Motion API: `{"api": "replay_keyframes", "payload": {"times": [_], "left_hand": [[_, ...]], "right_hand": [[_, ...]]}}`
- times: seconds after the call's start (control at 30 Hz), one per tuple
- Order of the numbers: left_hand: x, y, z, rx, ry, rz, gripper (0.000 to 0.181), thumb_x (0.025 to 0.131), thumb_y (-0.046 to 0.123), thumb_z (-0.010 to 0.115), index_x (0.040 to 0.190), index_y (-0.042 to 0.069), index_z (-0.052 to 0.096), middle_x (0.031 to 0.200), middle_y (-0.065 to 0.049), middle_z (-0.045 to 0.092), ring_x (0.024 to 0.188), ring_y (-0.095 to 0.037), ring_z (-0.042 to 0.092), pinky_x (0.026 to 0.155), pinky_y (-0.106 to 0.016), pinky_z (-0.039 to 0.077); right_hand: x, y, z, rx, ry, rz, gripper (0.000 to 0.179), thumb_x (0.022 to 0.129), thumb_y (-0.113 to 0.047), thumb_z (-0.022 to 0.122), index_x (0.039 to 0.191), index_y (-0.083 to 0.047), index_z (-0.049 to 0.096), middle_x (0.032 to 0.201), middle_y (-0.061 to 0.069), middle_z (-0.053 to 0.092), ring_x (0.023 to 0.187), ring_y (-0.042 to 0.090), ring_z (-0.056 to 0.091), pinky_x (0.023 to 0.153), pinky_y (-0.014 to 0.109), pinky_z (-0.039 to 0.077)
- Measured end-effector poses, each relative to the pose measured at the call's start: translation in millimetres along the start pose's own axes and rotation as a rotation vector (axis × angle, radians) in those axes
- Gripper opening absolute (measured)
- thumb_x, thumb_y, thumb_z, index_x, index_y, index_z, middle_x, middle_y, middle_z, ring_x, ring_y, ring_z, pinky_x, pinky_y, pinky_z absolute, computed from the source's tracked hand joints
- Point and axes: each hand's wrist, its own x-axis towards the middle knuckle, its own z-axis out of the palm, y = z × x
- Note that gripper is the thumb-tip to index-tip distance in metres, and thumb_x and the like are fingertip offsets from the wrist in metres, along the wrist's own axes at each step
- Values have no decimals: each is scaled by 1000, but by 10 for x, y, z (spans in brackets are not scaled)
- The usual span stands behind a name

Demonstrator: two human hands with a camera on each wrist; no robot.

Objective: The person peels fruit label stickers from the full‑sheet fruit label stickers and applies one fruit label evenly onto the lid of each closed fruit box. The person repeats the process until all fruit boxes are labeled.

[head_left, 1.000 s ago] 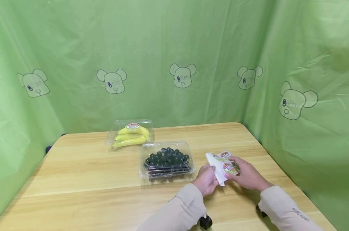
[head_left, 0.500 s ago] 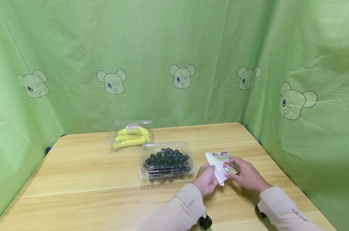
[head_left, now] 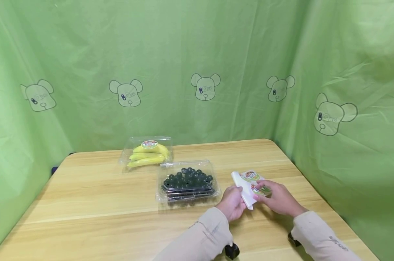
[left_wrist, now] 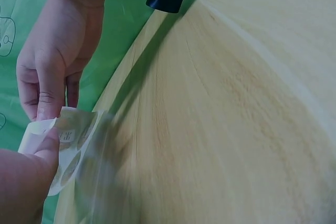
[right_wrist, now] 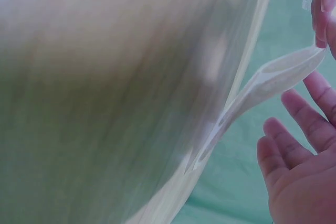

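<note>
A white sheet of round fruit stickers (head_left: pixel 245 190) is held up over the right part of the table, bent over along its left edge. My left hand (head_left: pixel 232 203) grips its near left edge, thumb on top. From the other side my right hand (head_left: pixel 281 199) has thumb and forefinger pinched at a round sticker (head_left: pixel 263 190) on the sheet; how far that sticker is lifted is hard to tell. In the right wrist view the remaining fingers (right_wrist: pixel 286 153) of the right hand spread loosely below the curved sheet (right_wrist: pixel 268 80).
A clear plastic box of dark grapes (head_left: pixel 188 183) stands left of my hands. Behind it, another clear box holds yellow bananas (head_left: pixel 148 157) and bears a round label (head_left: pixel 149 144). Green curtains (head_left: pixel 170 43) enclose the wooden table (head_left: pixel 95 203) at the back and sides.
The right fingertips have shifted slightly at the round sticker, and the sheet's stickered part has bent a little. The left hand stays nearly still; both boxes are unmoved.
</note>
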Motion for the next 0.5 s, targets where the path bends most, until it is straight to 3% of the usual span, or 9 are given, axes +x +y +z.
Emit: {"api": "replay_keyframes", "payload": {"times": [0.5], "left_hand": [[1,-27,-27,20,-9,20,42,100,-1,33,140,-11,34,128,-30,53,122,-44,50,100,-52,44]], "right_hand": [[2,-1,20,18,-6,-36,19,86,-20,74,101,-10,67,112,23,66,102,45,61,87,63,47]]}}
